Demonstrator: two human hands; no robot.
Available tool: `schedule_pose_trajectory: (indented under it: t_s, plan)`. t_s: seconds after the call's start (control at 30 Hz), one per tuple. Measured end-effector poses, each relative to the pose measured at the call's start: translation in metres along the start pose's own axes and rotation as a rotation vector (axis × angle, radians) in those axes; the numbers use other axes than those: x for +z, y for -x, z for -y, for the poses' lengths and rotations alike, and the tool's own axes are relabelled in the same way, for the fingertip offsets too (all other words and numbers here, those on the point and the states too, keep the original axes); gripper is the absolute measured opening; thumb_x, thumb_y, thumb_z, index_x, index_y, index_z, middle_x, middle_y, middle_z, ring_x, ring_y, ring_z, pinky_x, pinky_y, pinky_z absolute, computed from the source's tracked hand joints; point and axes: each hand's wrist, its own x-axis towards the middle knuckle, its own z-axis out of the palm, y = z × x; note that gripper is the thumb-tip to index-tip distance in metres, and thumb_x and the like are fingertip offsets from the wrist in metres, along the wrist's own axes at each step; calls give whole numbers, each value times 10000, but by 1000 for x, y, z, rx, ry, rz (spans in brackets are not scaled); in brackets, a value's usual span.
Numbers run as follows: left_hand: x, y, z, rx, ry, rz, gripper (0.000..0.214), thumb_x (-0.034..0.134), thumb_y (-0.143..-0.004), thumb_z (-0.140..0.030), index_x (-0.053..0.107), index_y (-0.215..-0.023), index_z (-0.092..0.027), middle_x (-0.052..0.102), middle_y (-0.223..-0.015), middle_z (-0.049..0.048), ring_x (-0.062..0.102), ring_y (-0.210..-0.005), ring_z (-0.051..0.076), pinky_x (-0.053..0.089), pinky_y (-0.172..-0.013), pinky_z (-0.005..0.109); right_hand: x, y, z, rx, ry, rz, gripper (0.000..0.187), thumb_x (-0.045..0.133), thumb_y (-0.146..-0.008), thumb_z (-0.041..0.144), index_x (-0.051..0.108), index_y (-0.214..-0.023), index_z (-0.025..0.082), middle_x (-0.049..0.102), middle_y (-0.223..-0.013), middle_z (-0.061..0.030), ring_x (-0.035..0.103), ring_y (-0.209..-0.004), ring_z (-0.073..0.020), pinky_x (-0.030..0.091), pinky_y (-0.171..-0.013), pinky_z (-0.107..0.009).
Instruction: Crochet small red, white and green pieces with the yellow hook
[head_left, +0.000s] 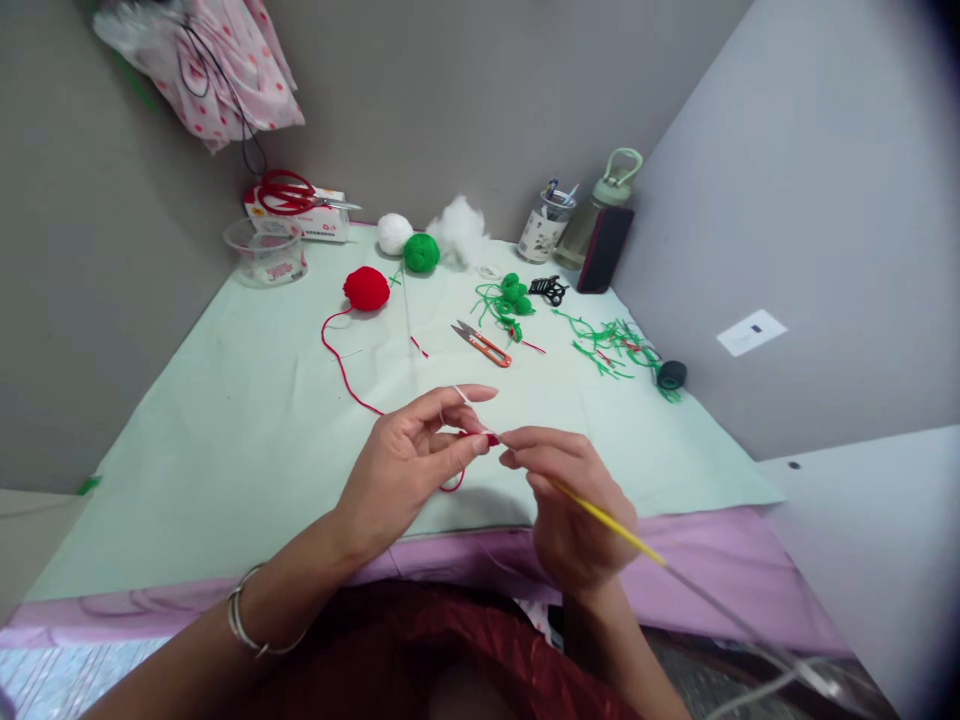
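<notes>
My left hand [409, 460] pinches a small bit of red crochet work [490, 438] between thumb and fingers, with the forefinger stretched out and a pale strand looped over it. A red yarn strand [341, 365] runs from it back to a red yarn ball [367, 288]. My right hand [574, 510] is closed round a yellow crochet hook [607, 520] whose tip meets the red work. Both hands hover over the pale green table mat [225, 430] near its front edge.
White yarn ball [394, 233], green yarn ball [421, 252] and white stuffing [459, 230] lie at the back. Orange thread snips [481, 343], green crochet pieces [514, 295], green yarn scraps [611, 345], a black clip [549, 290], a pen cup [546, 228], bottle [600, 205], red scissors [289, 192], plastic tub [266, 255].
</notes>
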Motion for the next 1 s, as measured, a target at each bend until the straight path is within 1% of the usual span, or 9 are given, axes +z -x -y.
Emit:
schedule_pose_trajectory:
  t_s: [0.13,0.33,0.43,0.5,0.6,0.73,0.8,0.93,1.0]
  plan:
    - [4,2,-1,25,59,-32,356,845,-838,-242,780,-1189,-253,658,-856,-27,641,-798,99,515,-703,203,8,8,-2,-106,127,-44,288,602,-1016,121,700,-1259,239,792,-1147,-96,766,-990,-185,649,-803,-316]
    - [11,4,1,20,146,-48,405,868,-809,-181,763,-1198,-214,666,-839,-31,649,-819,104,521,-773,216,15,15,-8,-130,224,-111,378,624,-999,112,701,-1325,287,780,-1113,-69,764,-957,-195,651,-792,-331]
    - [10,4,4,-76,272,26,495,875,-811,-193,735,-1285,-223,672,-840,-32,646,-802,104,518,-797,227,14,15,-8,-185,347,-100,437,668,-957,71,729,-1322,304,748,-1029,-49,749,-902,-180,637,-777,-303]
    - [7,3,6,-182,378,95,505,870,-825,-239,734,-1310,-215,676,-844,-21,628,-763,99,515,-785,234,13,12,-6,-194,332,-80,441,666,-955,61,738,-1312,309,748,-1023,-43,741,-894,-175,629,-764,-295]
    - [0,0,5,-258,458,103,476,870,-827,-259,762,-1285,-191,676,-841,-3,597,-740,91,504,-761,224,11,3,-1,-49,120,-111,343,626,-988,93,757,-1235,292,767,-993,-42,737,-879,-183,628,-754,-324]
    - [-2,-1,2,-195,413,40,420,879,-804,-218,795,-1215,-200,648,-820,-21,583,-715,81,482,-720,209,11,-9,3,230,-289,-197,187,590,-1029,193,772,-1028,237,714,-804,-25,692,-709,-175,600,-650,-341]
    - [-1,0,3,-153,358,43,406,876,-807,-222,798,-1205,-224,652,-837,-22,597,-723,92,483,-720,224,14,-12,3,290,-406,-202,182,598,-1031,217,775,-992,238,711,-816,-26,671,-673,-163,582,-614,-330]
    - [1,2,10,-88,251,64,404,865,-830,-260,796,-1228,-259,681,-905,3,630,-845,141,497,-782,257,22,-14,4,245,-289,-176,187,638,-1004,163,797,-1017,261,778,-936,-45,734,-898,-200,621,-769,-359]
    - [2,2,11,-63,205,29,404,864,-837,-287,796,-1236,-274,675,-896,1,620,-863,149,492,-782,261,25,-13,5,227,-253,-187,212,630,-1004,140,792,-1036,272,787,-946,-39,735,-877,-197,620,-751,-357]
